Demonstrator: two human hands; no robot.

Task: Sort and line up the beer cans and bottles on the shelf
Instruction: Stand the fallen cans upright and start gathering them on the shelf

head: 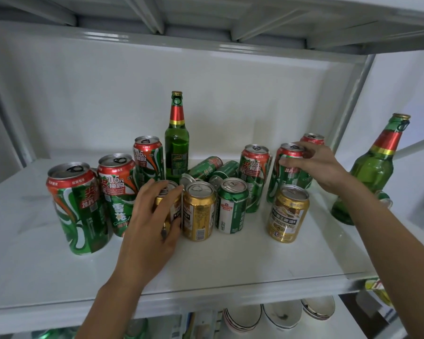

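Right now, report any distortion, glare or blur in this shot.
Head view: wide-angle bending tilts the right bottle and bows the shelf edge; soft glare on the upper shelf lip; bowls below look blurred; can labels near both hands stay sharp.

One head-worn wide-angle camera looks forward and slightly down, close up to the white shelf (230,260), with both forearms reaching in from below.

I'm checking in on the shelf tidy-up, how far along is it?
Early. Three tall red-green cans at left roughly form a line. In hand: the left hand grips a gold can; the right hand holds a tall can's top. Left: two cans lying down, scattered gold cans, separated bottles.
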